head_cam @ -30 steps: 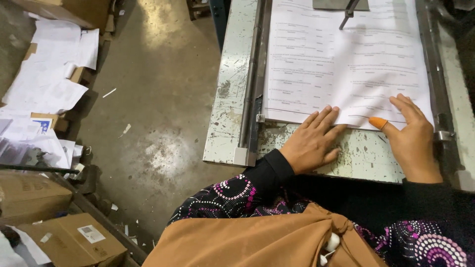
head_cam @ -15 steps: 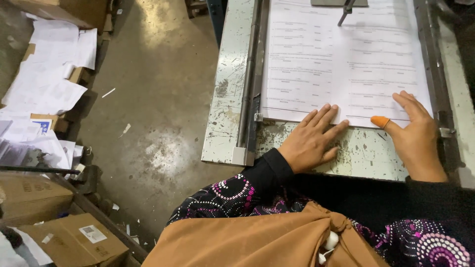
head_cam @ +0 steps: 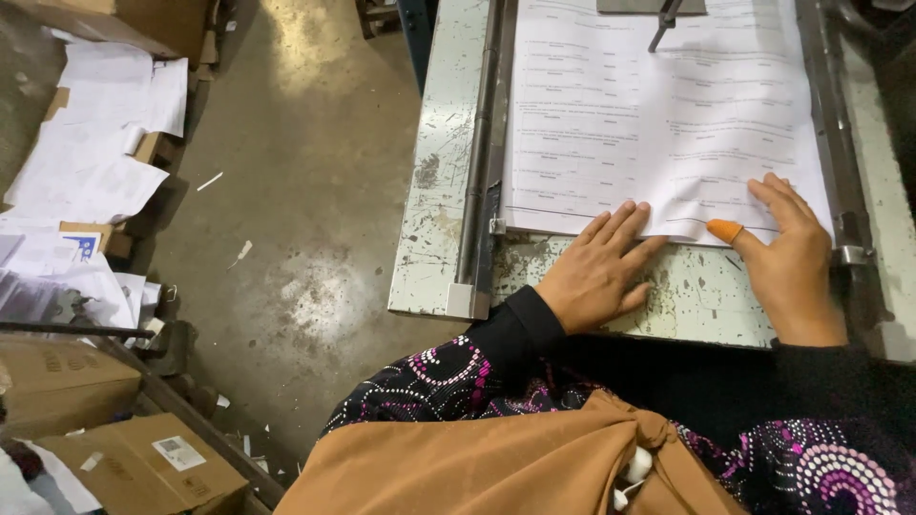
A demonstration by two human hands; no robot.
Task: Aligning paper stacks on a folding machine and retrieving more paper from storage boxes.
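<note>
Left hand [head_cam: 599, 272] flat, fingers spread, on near edge of printed paper stack [head_cam: 658, 114]; right hand [head_cam: 787, 257] likewise, orange rubber thumb cot [head_cam: 725, 230]. Scuffed painted metal tabletop [head_cam: 434, 191] beneath.

head view, looking steeply down, close

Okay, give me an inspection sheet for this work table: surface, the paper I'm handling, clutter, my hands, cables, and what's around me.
Surface: pale metal table, paint chipped and scuffed, with a metal rail along the paper's left side.
Job's things: stack of printed sheets lying flat on the table, near edge towards the person.
Clutter: nothing seen on the table besides the paper.
Grips: left hand flat, fingertips on the stack's near edge; right hand flat on its near right corner, orange thumb cover.
Cables: nothing seen.
Surroundings: concrete floor with loose white sheets and cardboard boxes to the left.
</note>
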